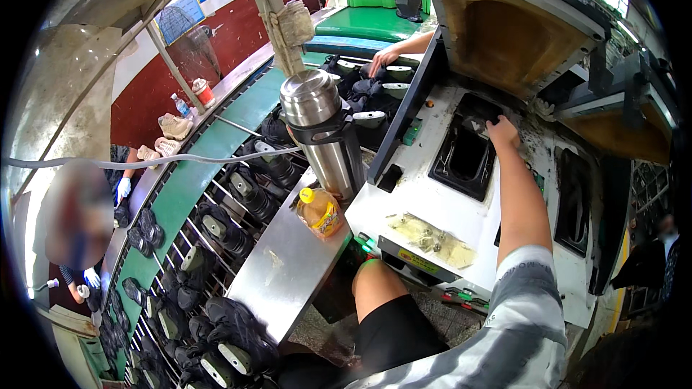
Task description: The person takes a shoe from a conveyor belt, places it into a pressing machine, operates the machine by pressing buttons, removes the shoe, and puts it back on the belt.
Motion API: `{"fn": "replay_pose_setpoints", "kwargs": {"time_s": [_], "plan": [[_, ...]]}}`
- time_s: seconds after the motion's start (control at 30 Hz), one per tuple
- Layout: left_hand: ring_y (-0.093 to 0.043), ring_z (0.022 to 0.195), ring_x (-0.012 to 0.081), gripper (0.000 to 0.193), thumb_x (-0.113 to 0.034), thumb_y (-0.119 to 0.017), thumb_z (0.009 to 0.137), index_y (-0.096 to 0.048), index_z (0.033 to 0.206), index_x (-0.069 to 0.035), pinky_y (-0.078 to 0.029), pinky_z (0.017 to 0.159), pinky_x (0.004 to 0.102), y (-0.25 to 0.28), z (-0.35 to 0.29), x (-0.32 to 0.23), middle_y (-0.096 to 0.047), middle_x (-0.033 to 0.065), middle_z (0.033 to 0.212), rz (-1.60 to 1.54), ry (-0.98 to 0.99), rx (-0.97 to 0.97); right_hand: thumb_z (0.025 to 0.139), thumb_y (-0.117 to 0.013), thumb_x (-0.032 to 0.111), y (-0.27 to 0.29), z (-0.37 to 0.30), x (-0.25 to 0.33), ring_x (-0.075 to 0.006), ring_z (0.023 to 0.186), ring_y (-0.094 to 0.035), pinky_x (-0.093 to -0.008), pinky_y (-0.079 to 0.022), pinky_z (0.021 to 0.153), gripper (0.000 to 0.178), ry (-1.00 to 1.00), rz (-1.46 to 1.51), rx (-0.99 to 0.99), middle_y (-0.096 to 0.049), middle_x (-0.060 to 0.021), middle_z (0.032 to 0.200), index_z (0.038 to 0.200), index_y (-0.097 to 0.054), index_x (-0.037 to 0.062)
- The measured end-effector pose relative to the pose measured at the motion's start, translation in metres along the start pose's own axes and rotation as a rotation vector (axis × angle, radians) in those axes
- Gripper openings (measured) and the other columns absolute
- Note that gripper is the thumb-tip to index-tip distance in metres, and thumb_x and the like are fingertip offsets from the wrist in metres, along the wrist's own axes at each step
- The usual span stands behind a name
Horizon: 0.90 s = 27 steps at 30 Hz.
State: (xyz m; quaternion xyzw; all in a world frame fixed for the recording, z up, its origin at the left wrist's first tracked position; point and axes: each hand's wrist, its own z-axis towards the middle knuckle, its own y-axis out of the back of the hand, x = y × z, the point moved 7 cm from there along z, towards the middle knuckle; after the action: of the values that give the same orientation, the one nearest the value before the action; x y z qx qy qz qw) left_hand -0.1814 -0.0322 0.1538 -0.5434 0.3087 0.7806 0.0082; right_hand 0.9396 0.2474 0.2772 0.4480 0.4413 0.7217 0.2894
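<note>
My right arm, in a grey and white sleeve, reaches over the white machine bed (422, 205). At its end my right hand (504, 134) is at the far right rim of a black recessed frame (441, 169) with a deep dark opening. Its fingers are curled closed there, and what they hold, if anything, cannot be made out. Above the bed the machine's lid (504, 36) stands raised, its brown inner face showing. On the near part of the bed is a yellowish, stained patch (430, 239). My left hand is out of view.
A steel thermos (328, 148) and an orange drink bottle (320, 213) stand on the metal ledge (277, 263). Several black shoes (249, 191) on lasts fill the rack beside the green conveyor (173, 205). Another person's hand (386, 59) reaches over shoes beyond the lid. A blurred person (81, 216) is at left.
</note>
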Motion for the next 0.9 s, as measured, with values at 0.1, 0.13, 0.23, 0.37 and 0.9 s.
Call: {"fn": "replay_pose_setpoints", "kwargs": {"time_s": [0.1,0.13,0.23,0.37,0.9], "plan": [[-0.058,0.108,0.0301,0.065,-0.019,-0.081,0.078,-0.051,0.126,0.013,-0.044,0.099,0.0387,0.004,-0.001,0.0,-0.06,0.022,0.123,0.012,-0.005,-0.015,0.082,-0.066,0.036,-0.007,-0.008,0.009,-0.0368,0.096,-0.065,-0.051,-0.053,0.079,0.033,0.079,-0.032,-0.099,-0.069,-0.0147,0.096,0.105,-0.065,0.0117],[-0.058,0.108,0.0301,0.065,-0.019,-0.081,0.078,-0.051,0.126,0.013,-0.044,0.099,0.0387,0.002,-0.001,0.0,-0.059,0.022,0.123,0.01,-0.009,-0.016,0.082,-0.067,0.034,-0.008,-0.007,0.009,-0.0374,0.095,-0.065,-0.0512,-0.053,0.078,0.031,0.099,-0.037,-0.11,-0.069,-0.0151,0.096,0.102,-0.065,0.0111],[-0.058,0.108,0.0302,0.065,-0.019,-0.081,0.078,-0.051,0.126,0.013,-0.044,0.099,0.0388,-0.001,0.0,0.002,-0.059,0.0221,0.123,0.001,-0.019,-0.019,0.081,-0.069,0.029,-0.009,-0.009,0.007,-0.038,0.094,-0.065,-0.0512,-0.053,0.076,0.024,0.133,-0.053,-0.124,-0.068,-0.0157,0.095,0.096,-0.065,0.0098],[-0.058,0.109,0.0303,0.066,-0.019,-0.081,0.078,-0.05,0.126,0.013,-0.044,0.099,0.0388,0.004,0.003,0.008,-0.059,0.0222,0.123,-0.02,-0.04,-0.03,0.081,-0.069,0.026,-0.005,-0.028,0.016,-0.0365,0.094,-0.065,-0.0496,-0.054,0.076,0.022,0.102,-0.083,-0.086,-0.069,-0.0152,0.098,0.095,-0.066,0.0096],[-0.055,0.111,0.0291,0.074,-0.023,-0.083,0.077,-0.045,0.131,0.011,-0.041,0.101,0.0383,0.027,0.004,0.052,-0.056,0.0214,0.127,-0.115,-0.008,-0.048,0.085,-0.059,0.018,0.034,-0.114,0.026,-0.0297,0.11,-0.057,-0.0436,-0.048,0.094,0.021,0.172,-0.175,-0.149,-0.061,-0.0098,0.114,0.103,-0.068,0.0113]]}}
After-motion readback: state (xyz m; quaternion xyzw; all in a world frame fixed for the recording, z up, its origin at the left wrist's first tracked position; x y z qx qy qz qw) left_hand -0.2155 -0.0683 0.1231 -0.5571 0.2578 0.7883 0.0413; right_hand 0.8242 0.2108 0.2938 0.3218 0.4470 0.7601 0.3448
